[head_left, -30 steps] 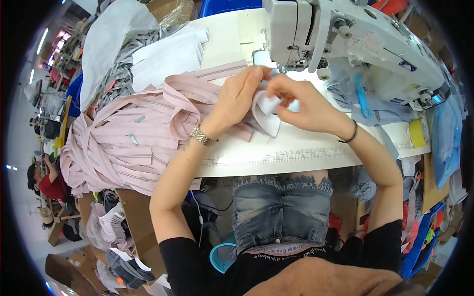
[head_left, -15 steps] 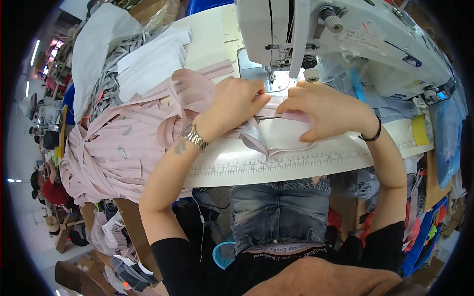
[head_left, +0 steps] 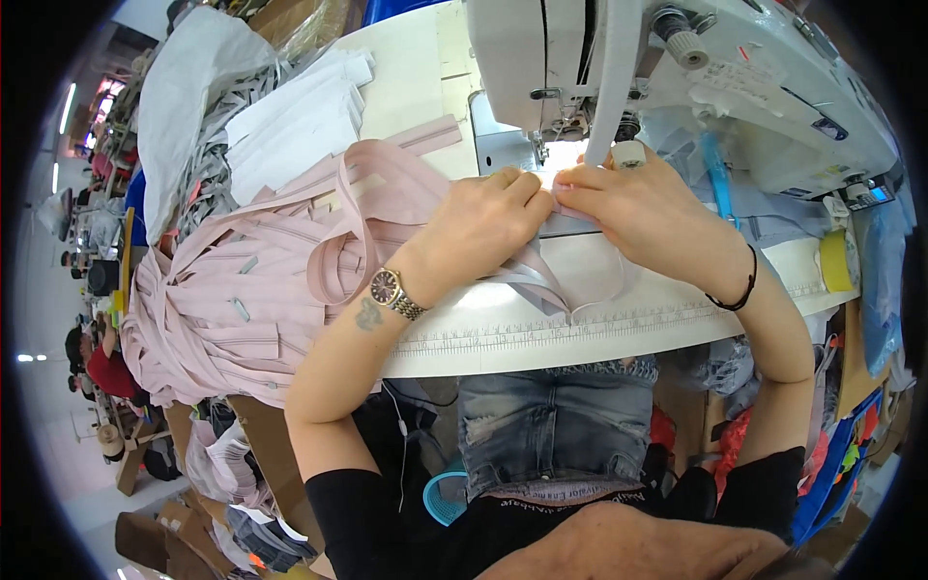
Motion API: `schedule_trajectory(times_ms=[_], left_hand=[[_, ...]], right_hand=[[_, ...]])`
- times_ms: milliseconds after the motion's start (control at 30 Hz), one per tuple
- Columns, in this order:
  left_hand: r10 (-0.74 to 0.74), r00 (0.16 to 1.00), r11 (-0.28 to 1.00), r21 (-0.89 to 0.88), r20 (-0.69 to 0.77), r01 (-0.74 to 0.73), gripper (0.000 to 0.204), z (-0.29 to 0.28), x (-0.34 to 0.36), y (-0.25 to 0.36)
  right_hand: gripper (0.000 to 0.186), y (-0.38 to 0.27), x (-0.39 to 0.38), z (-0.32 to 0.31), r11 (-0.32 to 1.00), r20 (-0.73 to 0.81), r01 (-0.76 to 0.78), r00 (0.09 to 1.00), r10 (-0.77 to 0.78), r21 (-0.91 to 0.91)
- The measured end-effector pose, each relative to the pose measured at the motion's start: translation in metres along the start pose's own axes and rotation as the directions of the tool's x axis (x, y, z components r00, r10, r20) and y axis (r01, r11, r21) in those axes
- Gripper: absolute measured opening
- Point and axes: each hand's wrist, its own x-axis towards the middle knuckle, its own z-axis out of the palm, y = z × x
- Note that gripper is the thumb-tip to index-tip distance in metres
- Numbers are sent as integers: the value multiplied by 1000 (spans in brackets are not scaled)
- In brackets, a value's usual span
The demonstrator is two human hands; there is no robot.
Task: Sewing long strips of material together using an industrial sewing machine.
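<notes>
Closer together than half a second ago, my left hand [head_left: 488, 220] and right hand [head_left: 650, 213] now nearly meet at the fingertips, both pinching the pale pink cloth [head_left: 592, 273] just on the near side of the sewing machine [head_left: 551, 58], its slack curving toward the near edge of the white table [head_left: 454, 360]. Left of my hands spreads a heap of pink zipper tapes [head_left: 213, 300], with white pieces [head_left: 295, 126] beyond; on the right are a blue tool [head_left: 717, 179] and, farther right, a yellow tape roll [head_left: 834, 261].
</notes>
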Motion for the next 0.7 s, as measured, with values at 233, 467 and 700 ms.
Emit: schedule_trajectory(times_ms=[233, 467, 700], left_hand=[[-71, 994, 997, 22, -88, 73, 27, 2, -3, -2], [-94, 995, 995, 28, -25, 95, 24, -6, -1, 2], [-114, 992, 993, 37, -46, 116, 33, -1, 0, -2]], right_hand=[[31, 22, -9, 27, 991, -46, -55, 997, 61, 119], [31, 22, -6, 26, 953, -10, -144, 988, 153, 267], [32, 26, -4, 29, 998, -151, -60, 987, 64, 28]])
